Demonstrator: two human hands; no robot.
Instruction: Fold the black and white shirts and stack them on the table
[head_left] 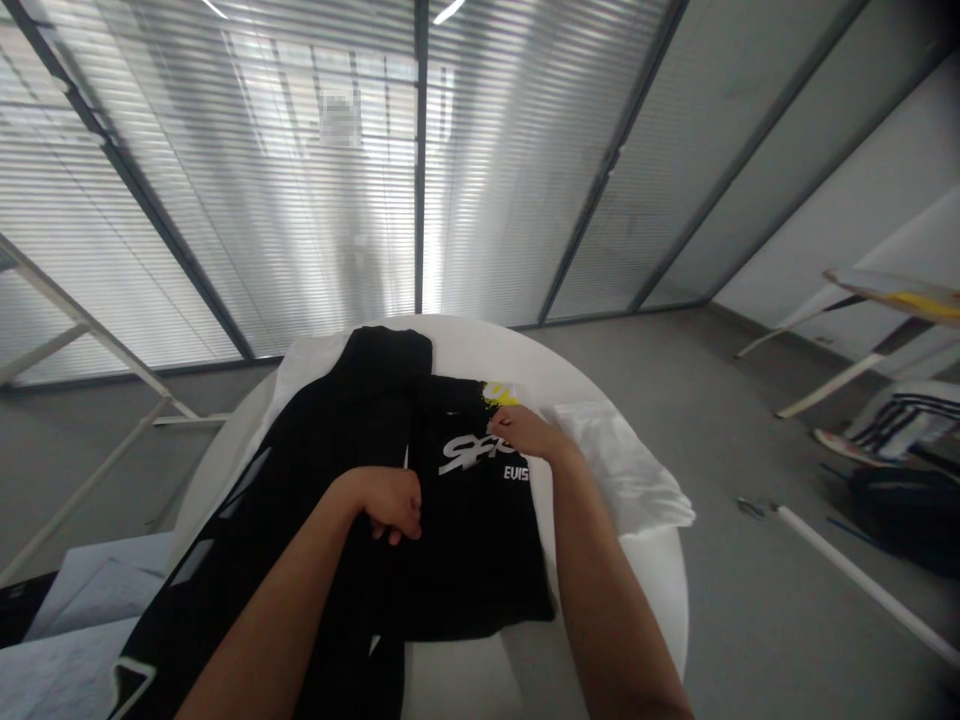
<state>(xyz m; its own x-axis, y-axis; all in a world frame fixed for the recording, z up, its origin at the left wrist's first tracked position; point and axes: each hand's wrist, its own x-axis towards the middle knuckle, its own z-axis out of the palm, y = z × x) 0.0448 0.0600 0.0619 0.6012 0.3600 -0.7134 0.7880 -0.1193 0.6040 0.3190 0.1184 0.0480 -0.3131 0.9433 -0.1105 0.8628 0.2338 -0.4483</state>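
- Right hand (519,432): thumb and fingertips drawn narrow, pinching the black shirt (480,560) high on its right side, beside the yellow patch (501,393)
- Left hand (397,503): fingers curled into a loose fist, resting at the shirt's left edge, lower than the right; from where I stand I cannot tell whether cloth is caught inside it
- Black shirt: lies flat between the two hands on the round white table (525,348), big pale lettering across the upper part, partly covered by the right hand; "EVIS" legible below
- Long black garment (315,430): along the shirt's left side, running from the far side of the table down toward the person, pale patches on it; left forearm crosses over it
- White plastic (630,470): crumpled, shiny, at the table's right side, beyond the right forearm
- Papers (105,590): loose sheets, low on the left, past the table
- White metal frame (112,352): left of the table
- Blinds (337,240): behind glass panels, bright light through them
- Grey floor at right: white pole (862,584) lying near a dark bag (907,518), striped cloth (904,420) just behind the bag
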